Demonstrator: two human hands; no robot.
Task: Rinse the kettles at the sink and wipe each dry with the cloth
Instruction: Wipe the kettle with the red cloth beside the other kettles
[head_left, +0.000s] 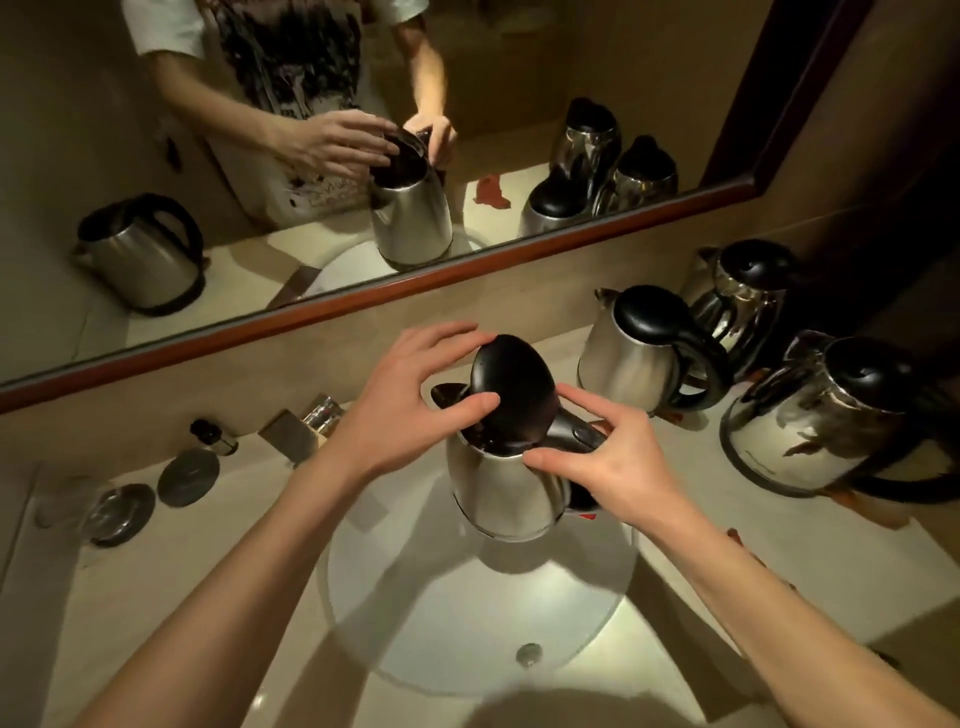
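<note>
Silver steel kettle (506, 493) with glossy black lid (511, 387); white sink (467, 623); cream surface (182, 597); reddish-brown mirror frame (363, 296).

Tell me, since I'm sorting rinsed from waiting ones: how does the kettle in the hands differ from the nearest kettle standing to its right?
The held kettle has its black lid raised; the standing kettle has its lid shut. The held kettle is over the sink, gripped at the handle by the right hand with the left hand on its lid; the standing kettle rests untouched on the counter. Both are steel with black lids and handles.
</note>
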